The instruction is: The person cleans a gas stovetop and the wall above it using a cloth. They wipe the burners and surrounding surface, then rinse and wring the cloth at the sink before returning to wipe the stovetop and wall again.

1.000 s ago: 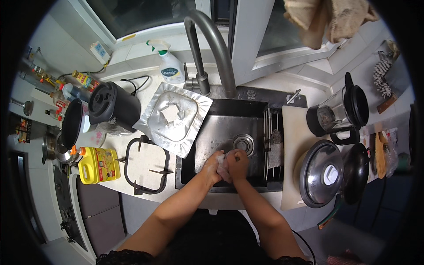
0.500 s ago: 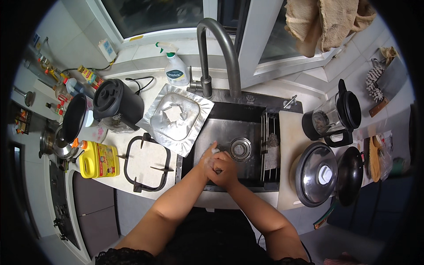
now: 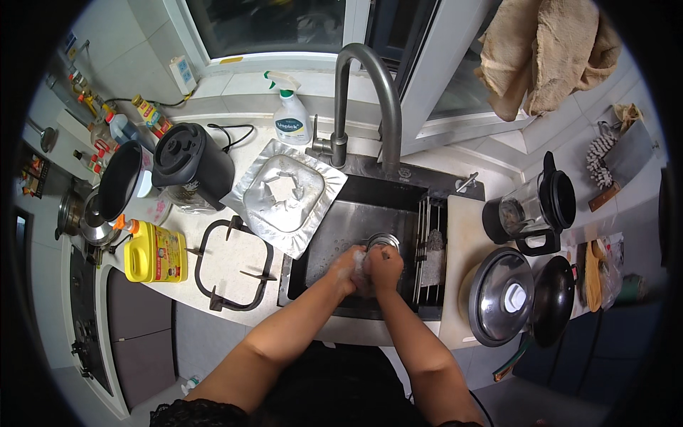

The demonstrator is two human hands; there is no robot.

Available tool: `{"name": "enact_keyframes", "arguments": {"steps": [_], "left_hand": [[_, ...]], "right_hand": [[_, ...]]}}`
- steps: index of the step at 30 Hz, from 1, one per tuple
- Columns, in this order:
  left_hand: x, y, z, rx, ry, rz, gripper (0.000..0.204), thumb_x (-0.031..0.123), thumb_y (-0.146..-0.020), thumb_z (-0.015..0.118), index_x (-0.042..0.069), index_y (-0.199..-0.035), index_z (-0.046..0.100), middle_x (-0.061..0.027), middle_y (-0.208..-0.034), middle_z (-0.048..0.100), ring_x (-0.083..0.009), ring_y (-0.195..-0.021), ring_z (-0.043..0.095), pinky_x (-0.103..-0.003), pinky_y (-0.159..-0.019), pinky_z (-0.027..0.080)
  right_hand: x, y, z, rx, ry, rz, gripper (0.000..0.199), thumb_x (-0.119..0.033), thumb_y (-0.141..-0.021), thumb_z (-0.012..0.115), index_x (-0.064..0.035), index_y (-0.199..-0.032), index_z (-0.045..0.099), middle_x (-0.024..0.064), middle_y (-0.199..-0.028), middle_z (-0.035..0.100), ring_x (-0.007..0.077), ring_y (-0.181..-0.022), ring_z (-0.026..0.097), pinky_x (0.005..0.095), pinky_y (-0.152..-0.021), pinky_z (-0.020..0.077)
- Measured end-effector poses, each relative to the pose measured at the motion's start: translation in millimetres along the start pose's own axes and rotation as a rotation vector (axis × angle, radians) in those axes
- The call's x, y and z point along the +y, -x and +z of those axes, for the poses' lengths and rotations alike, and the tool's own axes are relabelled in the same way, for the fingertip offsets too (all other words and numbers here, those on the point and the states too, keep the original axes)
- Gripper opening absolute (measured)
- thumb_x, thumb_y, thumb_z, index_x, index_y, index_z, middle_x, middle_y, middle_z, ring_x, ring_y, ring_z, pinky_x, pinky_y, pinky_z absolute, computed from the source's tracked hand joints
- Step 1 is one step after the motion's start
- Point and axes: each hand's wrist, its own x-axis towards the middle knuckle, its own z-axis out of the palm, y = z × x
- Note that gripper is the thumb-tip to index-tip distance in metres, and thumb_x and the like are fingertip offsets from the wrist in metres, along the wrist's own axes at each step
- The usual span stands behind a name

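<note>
Both of my hands are together low over the dark metal sink (image 3: 329,231), beside the round drain strainer (image 3: 383,239). White suds (image 3: 361,272) show between them and on the left fingers. My left hand (image 3: 347,269) is curled against the foam. Close beside it, my right hand (image 3: 385,268) is closed with its fingers bent. Whatever lies under the suds and inside the fingers is hidden. The grey gooseneck faucet (image 3: 390,107) arches above the sink's back edge, and no stream of water shows from it.
Left of the sink lie a foil stove liner (image 3: 249,196), a black pan support (image 3: 204,274) and a yellow jug (image 3: 158,256). A spray bottle (image 3: 292,117) stands behind. A wire rack (image 3: 421,249) lines the sink's right side; a lidded pot (image 3: 498,299) and blender (image 3: 530,210) stand beyond.
My hands have shifted right toward the drain. The right hand has moved off the left wrist area to its side, and more suds show between them. The view has tilted slightly.
</note>
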Motion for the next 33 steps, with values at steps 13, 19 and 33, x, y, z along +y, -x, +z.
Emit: {"name": "enact_keyframes", "arguments": {"steps": [13,19,33], "left_hand": [[27,38,-3,-0.104,0.100,0.034,0.051,0.050,-0.091,0.057,0.005,-0.113,0.055,-0.0127,-0.108,0.063,-0.0284,-0.100,0.061,-0.045,-0.093,0.048],[51,64,-10,-0.273,-0.194,0.305,0.026,0.024,-0.094,0.060,0.006,-0.113,0.054,-0.0101,-0.107,0.061,-0.0242,-0.102,0.061,-0.040,-0.088,0.052],[60,100,21,0.033,-0.756,0.893,0.023,0.019,-0.097,0.055,0.003,-0.114,0.058,-0.0058,-0.099,0.064,-0.0115,-0.091,0.058,-0.026,-0.081,0.048]], "right_hand": [[67,-23,-22,-0.487,-1.049,1.295,0.047,-0.046,-0.086,0.065,-0.0061,-0.111,0.060,0.0113,-0.110,0.063,0.0274,-0.099,0.061,0.0407,-0.091,0.0474],[28,-17,-38,-0.815,-0.799,1.141,0.096,-0.079,-0.074,0.053,-0.0048,-0.135,0.046,0.0150,-0.137,0.047,0.0369,-0.127,0.041,0.0622,-0.099,0.0338],[33,-7,-27,0.030,-1.372,1.126,0.049,0.003,-0.084,0.053,-0.0056,-0.131,0.046,0.0151,-0.121,0.057,0.0321,-0.116,0.054,0.0466,-0.103,0.0396]]}}
